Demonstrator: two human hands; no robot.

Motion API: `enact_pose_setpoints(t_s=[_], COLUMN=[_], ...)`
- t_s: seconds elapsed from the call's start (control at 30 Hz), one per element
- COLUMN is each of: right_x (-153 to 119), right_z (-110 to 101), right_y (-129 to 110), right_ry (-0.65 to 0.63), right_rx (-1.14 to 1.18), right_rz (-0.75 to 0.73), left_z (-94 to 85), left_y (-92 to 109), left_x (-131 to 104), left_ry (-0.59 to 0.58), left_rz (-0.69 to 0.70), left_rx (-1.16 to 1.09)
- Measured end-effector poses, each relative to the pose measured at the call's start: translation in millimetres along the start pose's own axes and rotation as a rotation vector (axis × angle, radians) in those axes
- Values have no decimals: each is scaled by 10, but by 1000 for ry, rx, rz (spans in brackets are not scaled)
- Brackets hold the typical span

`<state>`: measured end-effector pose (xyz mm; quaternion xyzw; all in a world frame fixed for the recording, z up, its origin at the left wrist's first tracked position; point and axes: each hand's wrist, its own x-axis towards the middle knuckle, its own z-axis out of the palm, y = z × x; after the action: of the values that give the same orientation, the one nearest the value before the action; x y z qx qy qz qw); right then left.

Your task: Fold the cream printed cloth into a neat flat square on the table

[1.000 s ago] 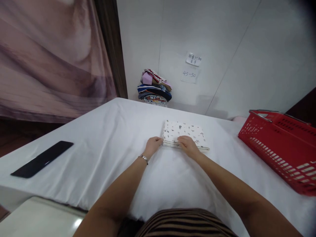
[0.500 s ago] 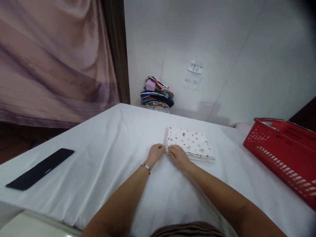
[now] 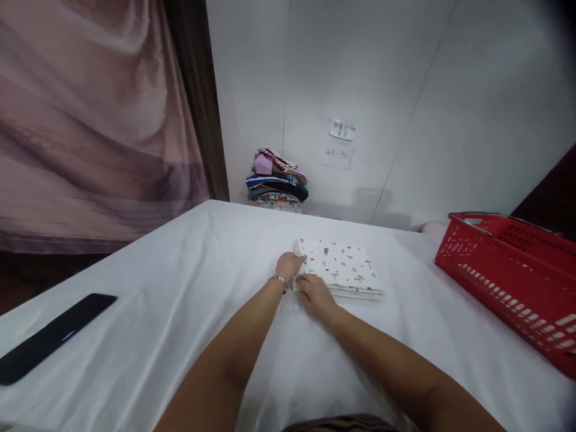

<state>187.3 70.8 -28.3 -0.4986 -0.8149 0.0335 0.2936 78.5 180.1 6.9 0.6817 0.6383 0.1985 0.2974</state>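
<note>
The white table has a red basket at its right edge and, toward its far edge, a folded cloth. The left hand, fingers half curled, touches the cloth's left side; the right hand, likewise, its near left corner. Whether either grips, I cannot tell.

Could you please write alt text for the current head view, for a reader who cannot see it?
A person's left hand and right hand touch the left side and near left corner of a folded, patterned white cloth on a white table. A red basket stands at right, a flat black object lies at left, and stacked fabrics show beyond the far edge.
</note>
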Motion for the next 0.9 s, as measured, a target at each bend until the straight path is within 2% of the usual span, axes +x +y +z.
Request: enact_pose_setpoints(t_s=[0.27, 0.43, 0.57, 0.67, 0.73, 0.8, 0.9], right_x=[2, 42, 16, -120, -260, -416, -639], right_z=[-5, -11, -77, -249, -438, -661, -961], right_y=[-11, -26, -63, -14, 110, 306, 654], right_ry=[-13, -34, -98, -129, -107, -58, 10], right_rx=[3, -36, -86, -104, -113, -128, -179], right_rz=[33, 35, -3, -50, -27, 56, 273], left_z=[9, 32, 122, 163, 169, 166, 155], left_y=[-53, 46, 53, 15, -4, -6, 19], left_x=[36, 31, -3, -29, -36, -37, -41], left_ry=[-14, 33, 4, -2, 6, 1, -12], left_rz=[-26, 85, 155, 169, 186, 193, 189], left_rx=[105, 155, 211, 236, 254, 268, 297])
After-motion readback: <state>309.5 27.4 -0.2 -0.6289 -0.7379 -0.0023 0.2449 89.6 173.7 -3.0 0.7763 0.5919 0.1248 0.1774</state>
